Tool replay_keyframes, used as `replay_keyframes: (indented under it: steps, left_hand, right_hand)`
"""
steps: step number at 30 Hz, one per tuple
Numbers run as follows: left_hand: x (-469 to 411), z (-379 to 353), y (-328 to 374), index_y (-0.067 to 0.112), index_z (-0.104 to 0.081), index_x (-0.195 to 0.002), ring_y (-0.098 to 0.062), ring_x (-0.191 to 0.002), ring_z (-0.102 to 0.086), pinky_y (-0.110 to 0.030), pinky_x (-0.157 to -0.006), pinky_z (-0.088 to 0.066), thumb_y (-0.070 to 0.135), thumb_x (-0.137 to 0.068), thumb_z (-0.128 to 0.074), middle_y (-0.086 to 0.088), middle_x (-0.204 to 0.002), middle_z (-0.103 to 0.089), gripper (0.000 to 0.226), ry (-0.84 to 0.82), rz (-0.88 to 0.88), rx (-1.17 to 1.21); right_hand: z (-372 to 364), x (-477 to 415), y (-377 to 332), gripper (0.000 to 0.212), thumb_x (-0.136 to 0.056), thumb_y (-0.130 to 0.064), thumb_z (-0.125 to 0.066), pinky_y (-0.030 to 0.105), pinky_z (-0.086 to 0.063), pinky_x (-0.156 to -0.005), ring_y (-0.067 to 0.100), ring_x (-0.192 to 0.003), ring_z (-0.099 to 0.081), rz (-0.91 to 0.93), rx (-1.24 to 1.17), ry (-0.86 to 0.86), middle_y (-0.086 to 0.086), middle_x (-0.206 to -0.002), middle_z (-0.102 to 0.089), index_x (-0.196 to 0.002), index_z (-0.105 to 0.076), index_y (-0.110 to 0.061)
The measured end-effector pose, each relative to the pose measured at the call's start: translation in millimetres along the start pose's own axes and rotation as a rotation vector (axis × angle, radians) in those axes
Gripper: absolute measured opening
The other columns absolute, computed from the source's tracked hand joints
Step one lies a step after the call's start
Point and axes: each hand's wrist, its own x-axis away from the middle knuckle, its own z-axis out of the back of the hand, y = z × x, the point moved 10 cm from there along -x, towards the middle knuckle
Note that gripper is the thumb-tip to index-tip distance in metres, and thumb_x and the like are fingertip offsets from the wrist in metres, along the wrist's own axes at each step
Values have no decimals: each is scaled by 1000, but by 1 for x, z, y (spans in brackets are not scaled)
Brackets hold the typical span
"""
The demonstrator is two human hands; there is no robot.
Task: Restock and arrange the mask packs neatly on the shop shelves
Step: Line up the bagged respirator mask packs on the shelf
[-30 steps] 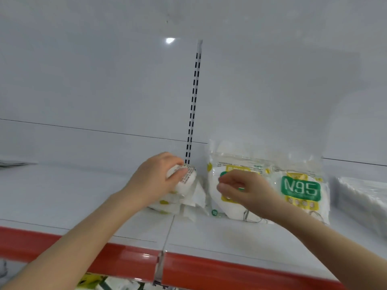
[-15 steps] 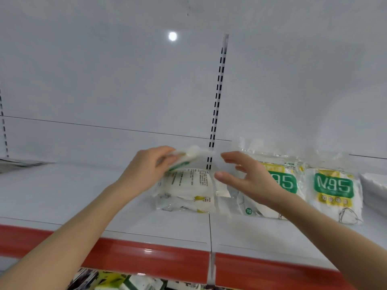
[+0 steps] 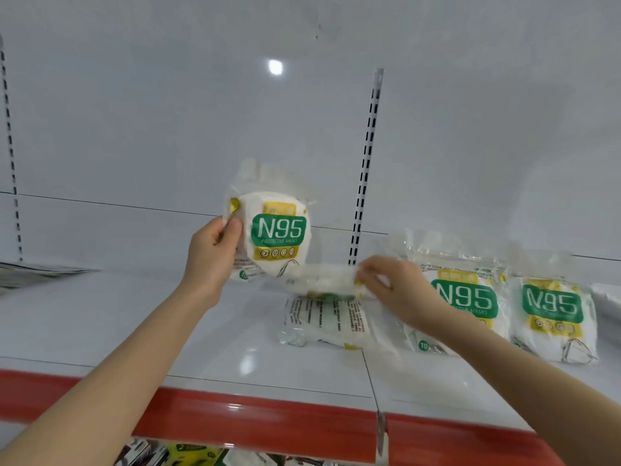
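- Firstly, grips with the left hand an N95 mask pack by its left edge, thumb on the front and fingers behind.
- Holds that pack upright in the air above the shelf, with the green label facing the camera.
- Pinches with the right hand the right end of a second pack, fingers curled round it.
- Carries this second pack roughly level, just below and right of the first; motion-blurred, so cannot tell whether the two touch.
- Directly under the second pack, lying flat on the shelf with its printed back upward: a face-down pack, apart from both hands.
- Further right, propped upright side by side with labels forward: two standing packs, the nearer one partly hidden behind the right wrist.
- Behind the packs: a white back panel, with a slotted upright rising between the held pack and the standing ones.
- Along the shelf's front edge: a red strip.
- Far left on the shelf, well apart from the packs: a flat stack, too blurred to identify.
- Below the red strip, only partly in view: boxed goods on a lower level.
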Motion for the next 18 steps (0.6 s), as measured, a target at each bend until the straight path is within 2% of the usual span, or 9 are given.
replay_keyframes:
  steps: [1, 3, 6, 8, 10, 12, 15, 18]
  left_hand:
    - [0, 2, 0, 6, -52, -73, -12, -68, -49, -28, -64, -40, 21, -98, -45, -4, -73, -54, 29, 9, 10, 26]
    - [0, 6, 2, 13, -52, -70, -9, -69, -53, -24, -63, -43, 21, -98, -44, 1, -74, -56, 31, 35, 15, 63]
    - [0, 8, 7, 23, -55, -79, -7, -74, -57, -24, -66, -46, 21, -99, -43, 6, -80, -60, 24, 67, -1, 107]
    - [2, 4, 10, 22, -56, -87, -6, -75, -58, -23, -66, -47, 20, -99, -42, 7, -82, -60, 18, 74, -10, 127]
    - [7, -4, 10, 21, -56, -93, -10, -80, -60, -26, -70, -50, 21, -99, -43, 5, -85, -62, 15, 58, -1, 153]
    - [14, -16, 13, 24, -57, -92, -13, -83, -62, -29, -73, -52, 21, -99, -43, 4, -89, -64, 16, 28, 5, 171]
    - [28, -40, 22, 25, -56, -88, -9, -78, -62, -25, -67, -51, 20, -99, -43, 6, -85, -64, 18, -25, 12, 195]
    - [44, -69, 28, 23, -57, -88, -14, -77, -63, -32, -70, -53, 19, -99, -43, 3, -84, -66, 18, -93, 61, 241]
  right_hand:
    - [14, -3, 4, 18, -97, -21, -47, 8, -45, -63, 9, -67, -59, -54, -99, 88, -7, -81, -62, -97, -64, -15]
    - [40, -6, 15, 15, -96, -20, -49, 9, -37, -52, 12, -61, -50, -163, -266, 231, -1, -72, -58, -88, -61, -15]
    - [63, -2, 32, 24, -96, -23, -48, 29, -43, -62, 20, -68, -52, -285, -449, 318, 12, -76, -60, -80, -62, -11]
    - [70, 5, 41, 26, -96, -22, -48, 37, -49, -66, 24, -68, -58, -357, -556, 326, 11, -75, -63, -81, -64, -9]
    - [76, 16, 50, 25, -96, -16, -46, 30, -53, -57, 19, -58, -61, -429, -640, 323, 6, -66, -64, -82, -64, -6]
    - [83, 28, 60, 24, -95, -9, -45, 23, -51, -45, 13, -48, -61, -484, -704, 319, 1, -57, -63, -79, -62, -6]
    - [99, 48, 79, 27, -94, -8, -43, 28, -50, -51, 16, -53, -58, -536, -712, 330, 5, -64, -61, -75, -62, -7]
    - [125, 71, 100, 30, -91, -5, -42, 19, -45, -41, 11, -43, -55, -562, -746, 412, 0, -51, -59, -68, -61, -8]
